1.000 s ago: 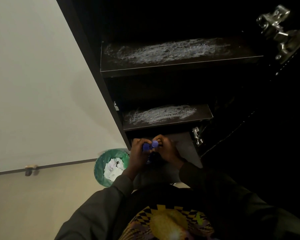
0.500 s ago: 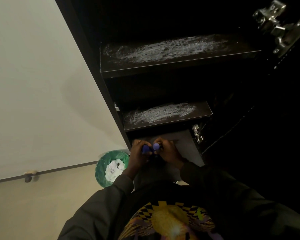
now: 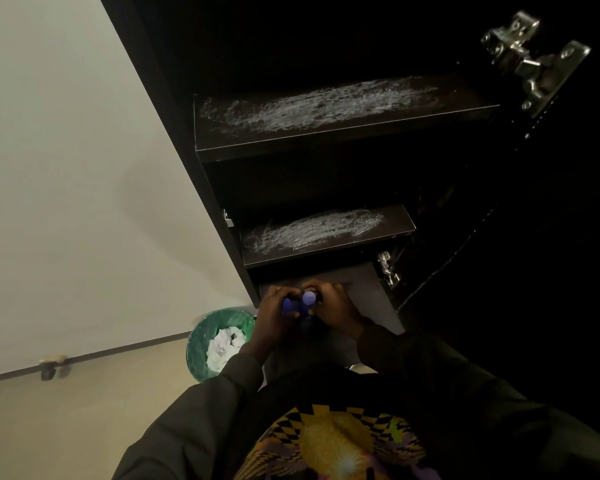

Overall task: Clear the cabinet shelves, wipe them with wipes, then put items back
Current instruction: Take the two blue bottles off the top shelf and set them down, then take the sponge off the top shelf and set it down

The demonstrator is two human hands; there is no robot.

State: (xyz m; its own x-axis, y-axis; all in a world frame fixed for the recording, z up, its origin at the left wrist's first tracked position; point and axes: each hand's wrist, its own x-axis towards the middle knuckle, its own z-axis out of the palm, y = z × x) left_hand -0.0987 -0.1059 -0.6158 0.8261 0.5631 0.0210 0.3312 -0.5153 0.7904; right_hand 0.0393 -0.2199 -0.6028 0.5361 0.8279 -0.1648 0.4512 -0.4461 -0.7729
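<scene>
I look down a dark open cabinet. Its upper shelf [image 3: 343, 133] and the smaller middle shelf [image 3: 326, 251] are bare and carry whitish smear marks. Low in front of the grey bottom shelf [image 3: 371, 292], my left hand [image 3: 271, 320] grips a bottle with a blue cap [image 3: 287, 305]. My right hand [image 3: 333, 306] grips a second blue-capped bottle [image 3: 309, 297] right beside it. The two caps almost touch. The bottle bodies are hidden by my fingers and by shadow.
A green-lined waste bin [image 3: 205, 348] with crumpled white wipes stands on the floor left of the cabinet, against the pale wall [image 3: 84, 168]. The open cabinet door with metal hinges [image 3: 530, 60] hangs on the right. A small doorstop [image 3: 51, 367] sits at the skirting.
Both hands with the blue-capped bottles have stayed low at the bottom shelf, shifting only slightly. The view has tilted a little.
</scene>
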